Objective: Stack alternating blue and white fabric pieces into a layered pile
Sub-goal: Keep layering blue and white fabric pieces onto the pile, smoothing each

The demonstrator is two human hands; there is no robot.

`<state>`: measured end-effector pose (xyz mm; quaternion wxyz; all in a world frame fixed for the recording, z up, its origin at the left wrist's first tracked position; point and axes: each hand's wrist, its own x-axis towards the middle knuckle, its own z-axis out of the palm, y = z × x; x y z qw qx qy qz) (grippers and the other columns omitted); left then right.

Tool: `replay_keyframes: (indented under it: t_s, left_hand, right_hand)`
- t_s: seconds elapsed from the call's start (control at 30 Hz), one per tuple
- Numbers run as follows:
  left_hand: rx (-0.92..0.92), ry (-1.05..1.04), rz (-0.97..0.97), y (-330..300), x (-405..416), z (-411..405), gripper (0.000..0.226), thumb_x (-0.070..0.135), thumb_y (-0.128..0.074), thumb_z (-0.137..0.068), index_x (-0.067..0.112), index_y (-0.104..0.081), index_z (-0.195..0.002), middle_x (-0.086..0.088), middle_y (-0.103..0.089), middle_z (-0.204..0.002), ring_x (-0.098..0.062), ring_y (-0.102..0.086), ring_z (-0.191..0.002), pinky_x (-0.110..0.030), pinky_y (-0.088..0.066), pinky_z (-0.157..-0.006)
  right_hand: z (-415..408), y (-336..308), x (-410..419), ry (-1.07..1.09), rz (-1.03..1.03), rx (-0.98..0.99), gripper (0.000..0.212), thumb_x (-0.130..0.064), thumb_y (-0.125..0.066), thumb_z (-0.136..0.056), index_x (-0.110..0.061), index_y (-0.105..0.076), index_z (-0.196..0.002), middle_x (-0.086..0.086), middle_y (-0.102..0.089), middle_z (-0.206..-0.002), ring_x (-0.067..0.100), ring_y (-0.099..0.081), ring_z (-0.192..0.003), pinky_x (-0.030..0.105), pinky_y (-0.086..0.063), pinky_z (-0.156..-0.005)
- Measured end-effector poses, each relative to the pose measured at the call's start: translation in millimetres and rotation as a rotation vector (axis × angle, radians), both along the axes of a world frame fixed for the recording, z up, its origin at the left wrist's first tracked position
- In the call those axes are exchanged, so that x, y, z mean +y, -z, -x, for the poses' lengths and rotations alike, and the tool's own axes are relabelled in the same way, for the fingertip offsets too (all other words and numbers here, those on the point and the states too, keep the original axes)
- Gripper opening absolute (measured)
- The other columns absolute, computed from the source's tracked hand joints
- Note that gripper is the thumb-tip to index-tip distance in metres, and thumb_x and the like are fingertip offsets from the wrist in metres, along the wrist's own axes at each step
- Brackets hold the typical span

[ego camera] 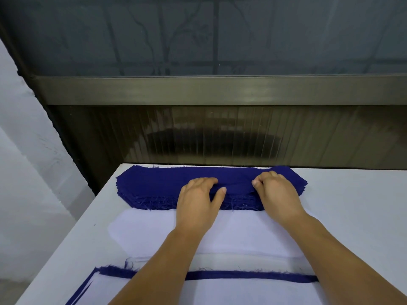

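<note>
Both hands pinch the top layer of the frayed dark-blue fabric stack [167,188], which lies under their fingertips: left hand [198,199] and right hand [277,192] likely separating 1 piece for the nearer blue-and-white layered pile [242,289].

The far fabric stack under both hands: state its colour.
Dark blue fabric stack, frayed at its near edge; seen in the head view.

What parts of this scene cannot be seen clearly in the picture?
- Head view: the layered pile is cut off by the bottom edge.
- The white stack is partly covered by both forearms.
- How many pieces the blue stack holds: layers too thin.
- Left hand and right hand hide their grip.
</note>
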<state>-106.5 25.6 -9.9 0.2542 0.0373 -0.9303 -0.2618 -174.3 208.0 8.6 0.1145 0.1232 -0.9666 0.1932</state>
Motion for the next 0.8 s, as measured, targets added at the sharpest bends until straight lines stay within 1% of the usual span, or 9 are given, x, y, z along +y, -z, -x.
replay_keyframes:
  t_s: [0.13,0.27,0.4,0.47,0.53,0.6,0.7,0.73,0.8]
  left_hand:
    - [0.007,0.012,0.014,0.5,-0.8,-1.0,0.042,0.040,-0.060,-0.089,0.026,-0.057,-0.128,0.010,-0.060,-0.125,-0.007,-0.047,-0.117,-0.021,-0.027,-0.101]
    - [0.024,0.029,0.034,-0.5,-0.4,-1.2,0.040,0.041,-0.062,-0.087,0.027,-0.060,-0.125,0.012,-0.061,-0.121,-0.008,-0.048,-0.115,-0.019,-0.025,-0.099]
    - [0.050,0.056,0.077,-1.9,-1.1,-1.5,0.032,0.042,-0.061,-0.089,0.025,-0.067,-0.115,0.011,-0.065,-0.112,-0.010,-0.052,-0.108,-0.023,-0.032,-0.095]
    - [0.049,0.070,0.110,-3.5,-1.9,-1.2,0.024,0.036,-0.059,-0.092,0.022,-0.071,-0.108,0.009,-0.067,-0.107,-0.013,-0.055,-0.103,-0.027,-0.039,-0.093]
    - [0.057,0.063,0.123,-5.8,-2.2,-0.9,0.019,0.030,-0.059,-0.094,0.020,-0.073,-0.103,0.006,-0.069,-0.101,-0.016,-0.056,-0.098,-0.032,-0.044,-0.088]
    - [0.070,0.035,0.124,-8.5,-1.0,-0.9,0.018,0.028,-0.057,-0.094,0.019,-0.073,-0.098,0.005,-0.069,-0.096,-0.017,-0.056,-0.093,-0.033,-0.044,-0.084]
    - [0.097,-0.001,0.121,-11.9,2.0,-1.4,0.018,0.030,-0.055,-0.095,0.019,-0.069,-0.093,0.005,-0.066,-0.087,-0.016,-0.054,-0.086,-0.031,-0.043,-0.080]
    - [0.099,-0.009,0.127,-12.4,2.9,-2.2,0.018,0.031,-0.054,-0.095,0.019,-0.067,-0.092,0.005,-0.064,-0.085,-0.015,-0.053,-0.084,-0.030,-0.043,-0.079]
    - [0.100,-0.011,0.137,-12.0,4.4,-3.9,0.019,0.035,-0.054,-0.095,0.020,-0.064,-0.089,0.006,-0.061,-0.081,-0.013,-0.050,-0.077,-0.030,-0.043,-0.075]
  right_hand:
    - [-1.4,1.1,1.5,0.003,0.013,0.028,0.029,-0.031,-0.039,-0.101,-0.015,-0.062,-0.104,0.001,-0.063,-0.101,0.016,-0.055,-0.091,0.032,-0.049,-0.082]
    - [-2.7,0.4,2.6,-0.002,-0.017,0.067,0.032,-0.030,-0.035,-0.101,-0.013,-0.061,-0.096,0.003,-0.062,-0.093,0.018,-0.054,-0.084,0.032,-0.047,-0.076]
    - [-6.3,0.3,3.4,0.001,0.006,0.086,0.033,-0.032,-0.037,-0.101,-0.012,-0.061,-0.092,0.004,-0.061,-0.090,0.021,-0.053,-0.084,0.034,-0.044,-0.076]
    - [-8.9,0.3,4.1,-0.011,0.018,0.110,0.031,-0.032,-0.040,-0.100,-0.013,-0.062,-0.092,0.003,-0.061,-0.090,0.021,-0.052,-0.085,0.034,-0.043,-0.076]
    - [-14.5,-0.1,3.8,-0.062,0.093,0.170,0.024,-0.036,-0.048,-0.096,-0.017,-0.062,-0.090,-0.003,-0.058,-0.089,0.018,-0.051,-0.085,0.033,-0.042,-0.078]
    - [-22.2,-1.1,2.1,-0.176,0.148,0.211,0.022,-0.045,-0.058,-0.088,-0.023,-0.061,-0.095,-0.012,-0.053,-0.093,0.010,-0.047,-0.089,0.028,-0.039,-0.082]
    - [-30.3,1.5,-4.0,-0.311,0.024,0.131,0.046,-0.055,-0.063,-0.080,-0.032,-0.052,-0.118,-0.018,-0.050,-0.110,0.004,-0.044,-0.100,0.023,-0.034,-0.091]
    - [-30.5,2.5,-5.7,-0.315,-0.005,0.122,0.047,-0.052,-0.064,-0.080,-0.032,-0.051,-0.121,-0.018,-0.050,-0.114,0.004,-0.045,-0.103,0.022,-0.035,-0.093]
    - [-30.3,3.1,-5.5,-0.287,0.034,0.155,0.035,-0.037,-0.064,-0.085,-0.029,-0.053,-0.117,-0.015,-0.056,-0.111,0.007,-0.050,-0.101,0.022,-0.038,-0.089]
